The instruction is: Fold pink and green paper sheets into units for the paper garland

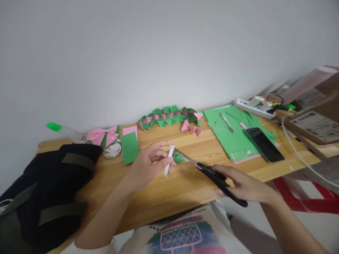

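Observation:
My left hand (152, 160) pinches a narrow white strip (166, 170), paper or tape, above the wooden table. In my right hand (238, 183) is a pair of black-handled scissors (212, 174), its blades reaching left to the strip. The blade tips are at the strip's right side; whether they are cutting into it I cannot tell. A small green paper piece (178, 158) shows just behind the blades. Beyond the hands lies a curved chain of folded green and pink paper (165, 116), with several small pink folded pieces (192, 130) beside it.
Green sheets (219, 135) lie at the right with a pen (227, 122) and phone (263, 144) on them. A power strip (255, 107), white cable (299, 155) and cardboard box (315, 120) are farther right. Left are green cards (130, 148), a round container (112, 150) and a dark bag (58, 183).

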Demonstrator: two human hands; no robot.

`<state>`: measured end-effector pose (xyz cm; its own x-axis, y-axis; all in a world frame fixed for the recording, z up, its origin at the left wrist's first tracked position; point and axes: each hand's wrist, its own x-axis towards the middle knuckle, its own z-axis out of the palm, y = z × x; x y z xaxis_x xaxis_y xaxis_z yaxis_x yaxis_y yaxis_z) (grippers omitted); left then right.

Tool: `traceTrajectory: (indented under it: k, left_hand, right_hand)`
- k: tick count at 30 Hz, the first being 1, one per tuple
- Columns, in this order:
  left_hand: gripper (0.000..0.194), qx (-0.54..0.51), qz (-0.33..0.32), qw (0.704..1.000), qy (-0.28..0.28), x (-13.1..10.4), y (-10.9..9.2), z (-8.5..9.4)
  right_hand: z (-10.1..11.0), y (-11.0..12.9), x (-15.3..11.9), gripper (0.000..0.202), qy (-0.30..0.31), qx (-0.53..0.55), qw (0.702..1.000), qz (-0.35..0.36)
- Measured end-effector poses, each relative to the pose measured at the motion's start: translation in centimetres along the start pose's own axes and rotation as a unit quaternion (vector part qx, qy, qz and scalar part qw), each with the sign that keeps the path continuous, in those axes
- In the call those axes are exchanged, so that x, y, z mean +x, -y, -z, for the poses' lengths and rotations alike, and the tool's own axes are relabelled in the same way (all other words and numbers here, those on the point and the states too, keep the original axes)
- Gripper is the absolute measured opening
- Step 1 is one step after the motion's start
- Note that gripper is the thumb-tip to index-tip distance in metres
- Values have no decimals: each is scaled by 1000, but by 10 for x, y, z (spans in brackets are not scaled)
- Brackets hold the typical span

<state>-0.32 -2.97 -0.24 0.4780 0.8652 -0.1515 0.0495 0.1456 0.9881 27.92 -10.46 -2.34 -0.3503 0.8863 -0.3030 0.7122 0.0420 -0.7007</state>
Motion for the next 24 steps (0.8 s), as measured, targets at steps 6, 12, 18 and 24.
traceTrajectory:
  k: [6, 12, 18, 24]
  left_hand:
    - [31, 45, -2, 999, 7, 4, 4, 1]
    - [31, 41, 28, 999, 8, 8, 3, 2]
    - [31, 20, 37, 999, 29, 13, 6, 0]
    - [31, 23, 66, 997, 27, 18, 4, -5]
  right_hand:
    - [11, -6, -1, 30, 0, -49, 999, -3]
    - [24, -14, -8, 13, 1, -77, 997, 17]
    - [36, -3, -2, 13, -20, -74, 996, 39]
    - [43, 6, 13, 16, -7, -97, 992, 75]
